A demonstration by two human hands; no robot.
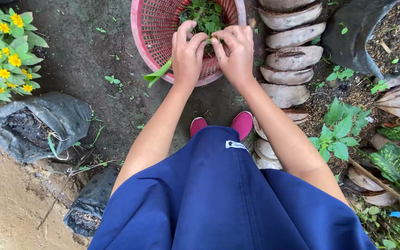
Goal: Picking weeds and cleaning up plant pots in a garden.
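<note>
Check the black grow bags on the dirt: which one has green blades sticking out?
The larger bag, left below the yellow flowers; the smaller bag nearer the blue skirt shows only soil.

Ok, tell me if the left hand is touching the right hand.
Touching. The head view shows the left hand and right hand meeting at the fingertips over the leafy greens.

Pink basket [163, 41]: top cut off by upper frame edge, near rim partly hidden behind both hands. Fingertips [209, 44] buried in green leaves [204, 18], so grip can't be made out. Pink shoes [242, 122]: only toes show, rest under blue skirt [218, 199]. Black bag [362, 32] upper right cropped.
</note>
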